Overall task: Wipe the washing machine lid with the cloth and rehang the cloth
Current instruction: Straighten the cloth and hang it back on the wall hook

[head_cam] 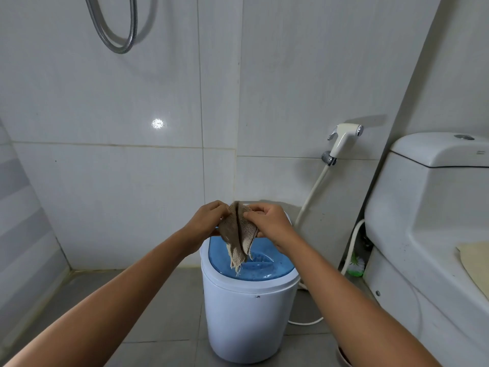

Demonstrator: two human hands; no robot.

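A small white washing machine stands on the floor in the middle of the head view, with a translucent blue lid on top. A frayed brown cloth hangs above the lid, held up by both hands. My left hand pinches its upper left edge and my right hand grips its upper right edge. The cloth's lower tip dangles just over the lid; whether it touches is unclear.
A white toilet fills the right side. A bidet sprayer hangs on the tiled wall with its hose running down behind the machine. A metal shower hose loops at top left. A green brush sits beside the toilet.
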